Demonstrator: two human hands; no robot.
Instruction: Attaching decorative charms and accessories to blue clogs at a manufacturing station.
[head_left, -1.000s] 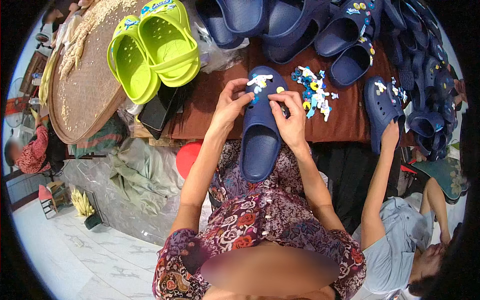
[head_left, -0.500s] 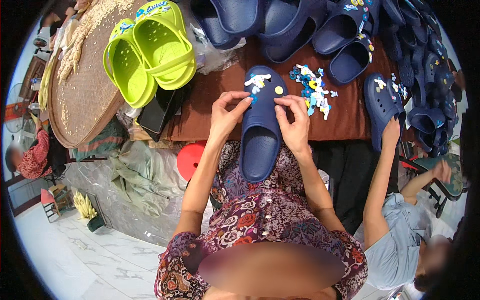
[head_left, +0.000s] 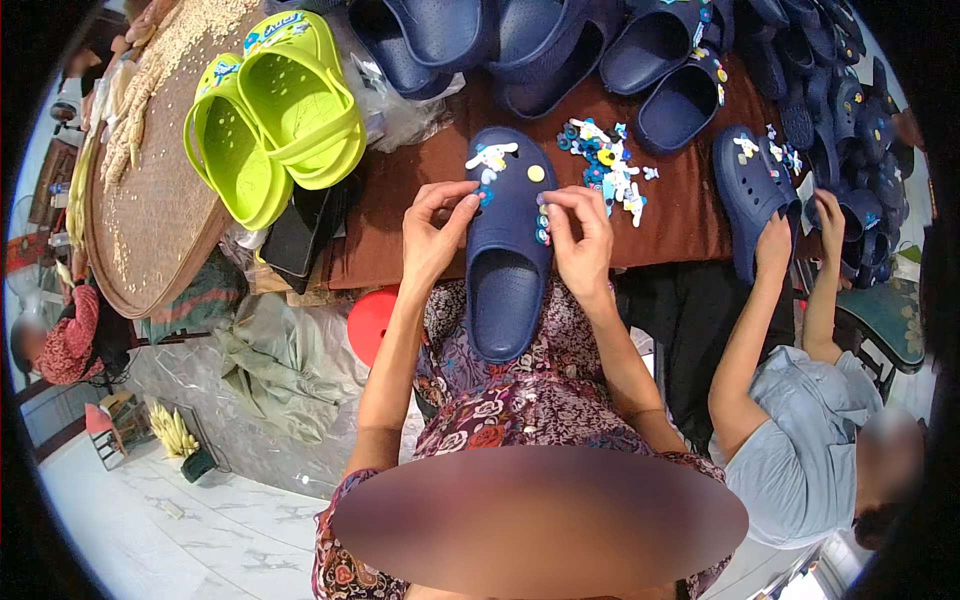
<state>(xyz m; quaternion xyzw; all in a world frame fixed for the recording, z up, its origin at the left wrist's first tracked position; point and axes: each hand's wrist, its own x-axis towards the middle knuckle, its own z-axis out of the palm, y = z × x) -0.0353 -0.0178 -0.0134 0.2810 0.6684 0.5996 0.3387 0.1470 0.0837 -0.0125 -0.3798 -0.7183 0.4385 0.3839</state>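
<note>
A navy clog stands toe away from me at the table's near edge, its heel end over my lap. A white character charm and a yellow round charm sit on its toe. At the clog's left side, my left hand pinches a small blue charm. My right hand is closed at the right side, thumb and finger around a small charm at the edge; a colourful charm shows just below the fingertips. A pile of loose charms lies to the right.
Lime-green clogs and a dark phone lie left, near a round woven tray with grains. Navy clogs crowd the far side and right. A co-worker's hand is in another decorated clog.
A colourful charm now shows below my right fingertips. My left hand stays at the blue charm. The co-worker's other hand has risen to the table beside their clog. The whole view has shifted slightly.
</note>
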